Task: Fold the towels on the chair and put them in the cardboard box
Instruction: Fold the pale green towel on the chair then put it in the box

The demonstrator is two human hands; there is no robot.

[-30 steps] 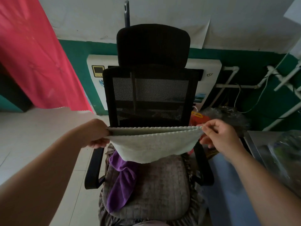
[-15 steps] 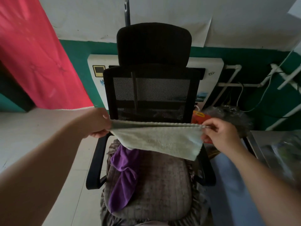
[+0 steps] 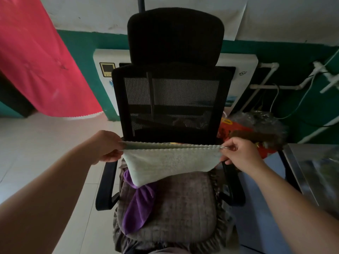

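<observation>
Head view: the left hand [image 3: 108, 147] and right hand [image 3: 238, 153] are each pinching a top corner of the pale green towel [image 3: 170, 162], stretching it taut at frame centre above the chair [image 3: 170, 208]. A purple towel [image 3: 139, 208] is lying on the seat cushion, lower centre.

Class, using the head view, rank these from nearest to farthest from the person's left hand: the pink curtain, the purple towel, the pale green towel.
1. pale green towel: pinched by the left hand at its left corner.
2. purple towel: below, on the chair seat.
3. pink curtain: far left, by the wall.
</observation>
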